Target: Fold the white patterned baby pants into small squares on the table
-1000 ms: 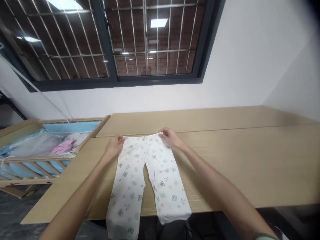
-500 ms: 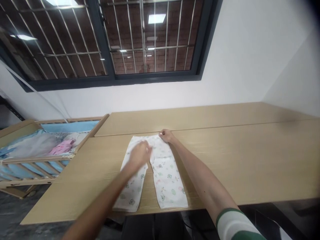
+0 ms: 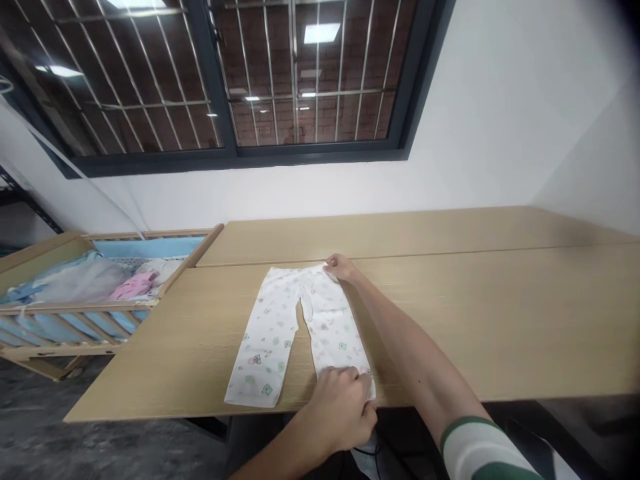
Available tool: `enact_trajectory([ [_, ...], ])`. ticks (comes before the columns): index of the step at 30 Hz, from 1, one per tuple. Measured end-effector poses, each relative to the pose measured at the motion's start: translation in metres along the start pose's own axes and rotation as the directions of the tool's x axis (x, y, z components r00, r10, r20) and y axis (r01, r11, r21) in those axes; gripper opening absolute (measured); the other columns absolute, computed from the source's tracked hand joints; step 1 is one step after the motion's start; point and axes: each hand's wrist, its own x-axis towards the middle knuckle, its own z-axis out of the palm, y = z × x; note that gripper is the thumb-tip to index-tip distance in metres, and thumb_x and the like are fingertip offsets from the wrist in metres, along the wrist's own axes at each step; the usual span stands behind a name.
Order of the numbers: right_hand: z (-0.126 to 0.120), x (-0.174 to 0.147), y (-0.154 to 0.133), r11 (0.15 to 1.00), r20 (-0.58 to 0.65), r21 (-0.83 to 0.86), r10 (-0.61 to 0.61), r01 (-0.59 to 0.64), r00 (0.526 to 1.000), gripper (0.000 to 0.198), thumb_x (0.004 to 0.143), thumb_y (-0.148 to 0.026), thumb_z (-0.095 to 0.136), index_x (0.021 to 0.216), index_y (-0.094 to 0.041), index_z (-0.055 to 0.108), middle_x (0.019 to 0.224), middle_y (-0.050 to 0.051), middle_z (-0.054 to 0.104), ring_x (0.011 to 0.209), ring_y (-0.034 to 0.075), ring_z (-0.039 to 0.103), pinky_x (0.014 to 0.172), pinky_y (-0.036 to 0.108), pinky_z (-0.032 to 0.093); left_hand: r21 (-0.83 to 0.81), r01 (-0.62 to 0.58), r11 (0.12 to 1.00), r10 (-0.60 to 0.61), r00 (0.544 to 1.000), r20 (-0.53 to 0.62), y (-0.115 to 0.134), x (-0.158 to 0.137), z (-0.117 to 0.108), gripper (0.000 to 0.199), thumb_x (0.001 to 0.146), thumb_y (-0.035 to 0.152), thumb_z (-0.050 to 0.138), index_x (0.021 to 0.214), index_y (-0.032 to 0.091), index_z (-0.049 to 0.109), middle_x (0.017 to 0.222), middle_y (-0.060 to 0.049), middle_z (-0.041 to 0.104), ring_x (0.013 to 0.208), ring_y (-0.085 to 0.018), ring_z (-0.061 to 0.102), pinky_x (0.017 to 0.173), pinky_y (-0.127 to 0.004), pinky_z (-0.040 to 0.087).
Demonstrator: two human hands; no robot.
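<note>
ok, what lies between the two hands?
Head view: the white patterned pants, one leg running from the right hand at the waist down to the left hand near the hem.

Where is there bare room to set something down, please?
Bare tabletop runs from the right arm toward the right wall; a smaller patch lies between crib and trousers. It is crowded at the trousers, with the left hand at one leg and the right hand at the waistband.

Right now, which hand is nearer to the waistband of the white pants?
Right. The right hand is at the right-hand corner of the waistband, touching it; the left hand is well below, over the lower end of the right-side leg.
</note>
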Motion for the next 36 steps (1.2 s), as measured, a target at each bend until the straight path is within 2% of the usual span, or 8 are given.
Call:
enact_trajectory([
  [7,0.009,-0.002,-0.036,0.999,-0.006,0.037,-0.002,0.003,1.0,0.022,0.079,-0.018,0.075,0.098,-0.014,0.063,0.068,-0.001,0.063,0.059,0.011,0.057,0.061,0.021,0.044,-0.335,0.155,0.929,-0.223,0.959,-0.173,-0.005,-0.018,-0.003,0.016,0.08,0.028,0.054,0.066,0.023,0.056,0.07,-0.005,0.067,0.069,-0.021,0.062,0.065,-0.032,0.042],
  [13,0.053,0.007,-0.09,0.998,-0.011,-0.014,-0.059,0.059,0.998,0.025,0.076,-0.02,0.075,0.097,-0.016,0.061,0.071,-0.001,0.063,0.063,0.012,0.057,0.063,0.022,0.044,-0.853,0.01,0.523,-0.42,0.873,-0.248,-0.042,-0.076,0.009,0.04,0.094,0.045,0.043,0.066,0.021,0.059,0.067,-0.004,0.067,0.059,-0.017,0.061,0.061,-0.028,0.047],
  [17,0.103,0.003,-0.111,0.994,-0.023,-0.086,-0.072,0.07,0.997,0.023,0.078,-0.016,0.07,0.098,-0.017,0.06,0.076,0.0,0.062,0.068,0.013,0.057,0.064,0.021,0.043,-0.901,0.012,0.434,-0.563,0.784,-0.261,-0.085,-0.115,0.022,0.052,0.092,0.06,0.046,0.064,0.021,0.064,0.064,-0.005,0.066,0.054,-0.017,0.058,0.057,-0.029,0.047],
  [26,0.169,-0.014,-0.132,0.958,-0.014,-0.28,-0.072,0.066,0.997,0.019,0.084,-0.01,0.059,0.101,-0.017,0.057,0.099,0.01,0.066,0.09,0.02,0.062,0.074,0.026,0.045,-0.862,0.156,0.482,-0.712,0.643,-0.282,-0.14,-0.142,0.029,0.062,0.085,0.073,0.047,0.056,0.02,0.061,0.057,-0.005,0.062,0.051,-0.019,0.056,0.056,-0.03,0.046],
  [30,0.17,-0.04,-0.141,0.928,0.037,-0.323,-0.181,0.183,0.983,0.021,0.093,-0.02,0.054,0.113,-0.013,0.057,0.117,0.018,0.063,0.109,0.026,0.06,0.089,0.034,0.046,-0.577,0.401,0.711,-0.703,0.416,-0.576,-0.126,-0.149,0.025,0.051,0.093,0.056,0.049,0.055,0.022,0.05,0.05,0.0,0.053,0.052,-0.017,0.053,0.055,-0.027,0.038],
  [32,0.167,-0.068,-0.144,0.896,0.119,-0.312,-0.294,0.317,0.948,0.029,0.097,-0.028,0.053,0.122,-0.014,0.055,0.128,0.017,0.059,0.119,0.027,0.056,0.1,0.036,0.043,-0.334,0.413,0.847,-0.494,0.379,-0.783,-0.114,-0.152,0.025,0.04,0.096,0.042,0.05,0.061,0.023,0.052,0.056,0.001,0.056,0.058,-0.017,0.057,0.064,-0.028,0.041],
  [34,0.16,-0.106,-0.148,0.821,0.287,-0.241,-0.45,0.518,0.846,0.041,0.098,-0.039,0.054,0.133,-0.018,0.052,0.139,0.014,0.055,0.128,0.025,0.052,0.108,0.037,0.04,-0.072,0.342,0.937,-0.22,0.418,-0.881,-0.106,-0.152,0.028,0.022,0.097,0.031,0.051,0.08,0.022,0.062,0.077,-0.003,0.068,0.076,-0.019,0.064,0.077,-0.031,0.045],
  [36,0.149,-0.15,-0.149,0.679,0.52,-0.071,-0.6,0.731,0.608,0.055,0.1,-0.05,0.051,0.146,-0.021,0.045,0.153,0.012,0.045,0.14,0.026,0.042,0.117,0.039,0.032,0.144,0.314,0.938,-0.023,0.473,-0.881,-0.104,-0.15,0.037,0.022,0.094,0.027,0.054,0.112,0.018,0.064,0.109,-0.01,0.072,0.102,-0.023,0.065,0.089,-0.034,0.045],
])
